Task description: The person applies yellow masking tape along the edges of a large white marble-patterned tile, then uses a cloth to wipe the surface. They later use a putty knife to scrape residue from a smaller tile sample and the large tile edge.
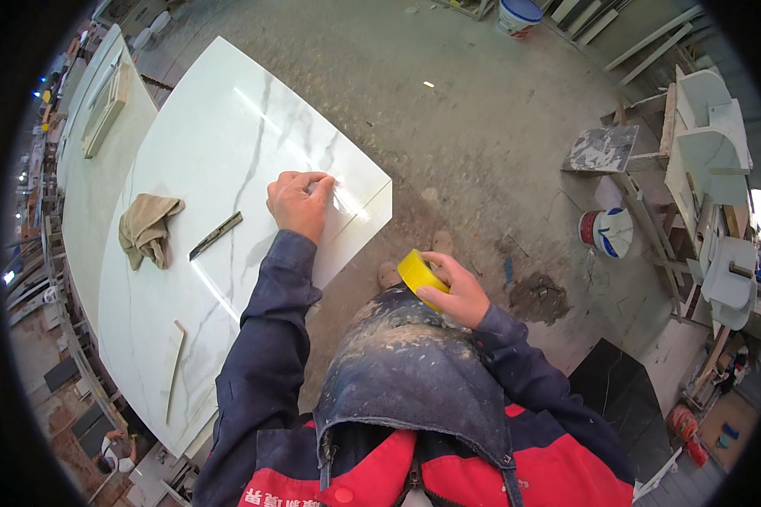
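Observation:
My left hand (300, 205) rests over the white, grey-veined slab (220, 110) near its right corner. Its thumb and fingers are pinched together, and what they hold, if anything, is too small to make out. A roll of yellow tape (418, 281) is gripped in my right hand (458, 291), just off the slab's near edge and above the floor. Left of my left hand lies a dark, slim tool like a utility knife (216, 236). Beyond that sits a crumpled beige cloth (149, 228). A thin pale strip (175, 372) lies on the slab's nearer part.
Another pale slab (101, 194) with stacked strips (106, 114) stands at the left. On the right are a rack of white stone pieces (702, 169), a bucket (609, 232) and a dark panel (621, 384). A blue-lidded bucket (518, 17) stands far off. Concrete floor (473, 118) stretches between.

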Motion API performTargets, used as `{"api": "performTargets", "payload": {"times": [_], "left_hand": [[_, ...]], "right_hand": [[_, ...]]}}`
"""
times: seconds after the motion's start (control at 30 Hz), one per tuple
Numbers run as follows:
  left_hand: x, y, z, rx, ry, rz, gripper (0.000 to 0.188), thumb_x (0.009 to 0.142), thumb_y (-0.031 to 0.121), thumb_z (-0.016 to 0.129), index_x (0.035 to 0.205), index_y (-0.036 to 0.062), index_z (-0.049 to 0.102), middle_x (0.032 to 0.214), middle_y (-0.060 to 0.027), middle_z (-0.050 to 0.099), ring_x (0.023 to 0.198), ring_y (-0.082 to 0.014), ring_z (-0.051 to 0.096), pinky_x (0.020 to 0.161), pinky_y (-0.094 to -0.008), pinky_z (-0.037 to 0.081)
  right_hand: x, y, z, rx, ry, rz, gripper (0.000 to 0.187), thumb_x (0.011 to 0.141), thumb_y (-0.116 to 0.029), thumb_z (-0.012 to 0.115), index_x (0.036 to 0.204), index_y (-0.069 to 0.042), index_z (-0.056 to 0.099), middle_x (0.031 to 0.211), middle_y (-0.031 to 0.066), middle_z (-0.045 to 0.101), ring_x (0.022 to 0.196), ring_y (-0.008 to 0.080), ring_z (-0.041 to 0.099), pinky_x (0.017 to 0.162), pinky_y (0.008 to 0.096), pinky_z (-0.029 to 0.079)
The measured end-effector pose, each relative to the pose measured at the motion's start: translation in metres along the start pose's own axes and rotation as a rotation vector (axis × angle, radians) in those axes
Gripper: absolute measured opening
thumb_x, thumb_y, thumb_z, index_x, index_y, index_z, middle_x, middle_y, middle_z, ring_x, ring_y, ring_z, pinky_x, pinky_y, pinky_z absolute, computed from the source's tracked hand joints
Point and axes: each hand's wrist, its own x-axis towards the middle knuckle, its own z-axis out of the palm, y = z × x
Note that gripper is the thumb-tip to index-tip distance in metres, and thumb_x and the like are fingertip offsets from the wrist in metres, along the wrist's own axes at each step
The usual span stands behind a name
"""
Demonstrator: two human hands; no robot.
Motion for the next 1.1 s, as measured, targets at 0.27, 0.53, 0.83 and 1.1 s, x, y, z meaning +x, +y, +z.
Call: {"api": "performTargets", "payload": {"times": [0.27, 0.53, 0.83, 1.1], "left_hand": [[0.021, -0.005, 0.028, 0.288, 0.316, 0.344, 0.077, 0.087, 0.035, 0.070, 0.149, 0.0036, 0.038, 0.135, -0.0214, 0.052, 0.123, -0.0390, 0.049, 0.104, -0.0524, 0.036], [0.078, 0.009, 0.045, 0.446, 0.064, 0.464, 0.063, 0.097, 0.045, 0.055, 0.146, 0.0059, 0.043, 0.148, -0.0165, 0.044, 0.142, -0.0355, 0.033, 0.118, -0.0546, 0.019], [0.032, 0.039, 0.048, 0.331, 0.048, 0.591, 0.069, 0.080, 0.029, 0.077, 0.138, 0.0050, 0.047, 0.144, -0.0160, 0.046, 0.136, -0.0362, 0.038, 0.114, -0.0537, 0.025], [-0.084, 0.086, 0.058, 0.119, -0.101, 0.612, 0.066, 0.085, 0.036, 0.071, 0.138, 0.0044, 0.049, 0.144, -0.0166, 0.046, 0.141, -0.0376, 0.036, 0.116, -0.0541, 0.025]], "right_hand": [[0.017, 0.013, -0.001, -0.070, -0.049, 0.032, 0.064, 0.088, -0.028, 0.070, 0.142, -0.007, 0.043, 0.103, 0.0218, 0.068, 0.092, 0.0318, 0.067, 0.083, 0.0379, 0.050], [0.015, 0.014, -0.003, -0.086, -0.099, 0.094, 0.066, 0.087, -0.029, 0.071, 0.143, -0.007, 0.043, 0.106, 0.0243, 0.067, 0.098, 0.0343, 0.067, 0.087, 0.0379, 0.050], [0.019, 0.018, -0.008, -0.111, -0.098, 0.045, 0.067, 0.087, -0.028, 0.071, 0.144, -0.006, 0.042, 0.101, 0.0220, 0.068, 0.094, 0.0338, 0.067, 0.083, 0.0385, 0.051], [0.040, 0.043, -0.007, -0.100, -0.128, -0.009, 0.064, 0.090, -0.019, 0.070, 0.143, 0.000, 0.041, 0.105, 0.0158, 0.070, 0.094, 0.0234, 0.068, 0.084, 0.0349, 0.052]]}}
